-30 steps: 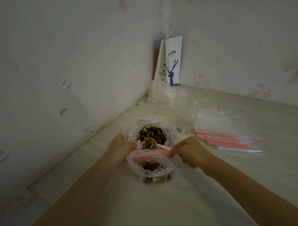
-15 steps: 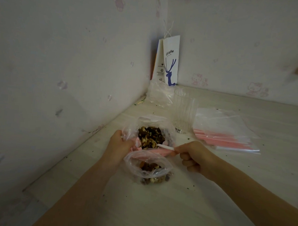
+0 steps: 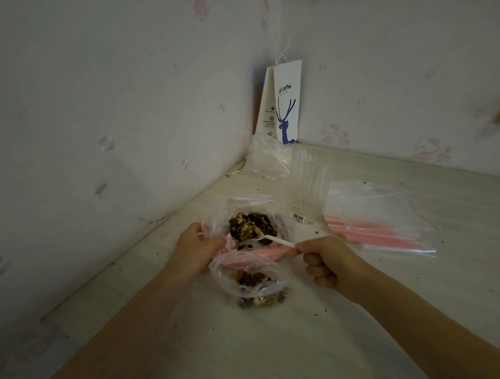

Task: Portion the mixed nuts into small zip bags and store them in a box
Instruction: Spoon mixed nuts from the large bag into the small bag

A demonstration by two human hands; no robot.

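Working over a speckled table (image 3: 351,331) by wallpapered walls (image 3: 104,91), left grip (image 3: 196,245) clutches bag (image 3: 233,277), right grip (image 3: 326,260) pinches spoon (image 3: 278,241).

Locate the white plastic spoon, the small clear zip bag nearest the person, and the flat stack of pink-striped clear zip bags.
white plastic spoon (image 3: 278,241): head view, mid-handle.
small clear zip bag (image 3: 224,280): head view, left wall.
flat stack of pink-striped clear zip bags (image 3: 371,211): head view, top sheet.
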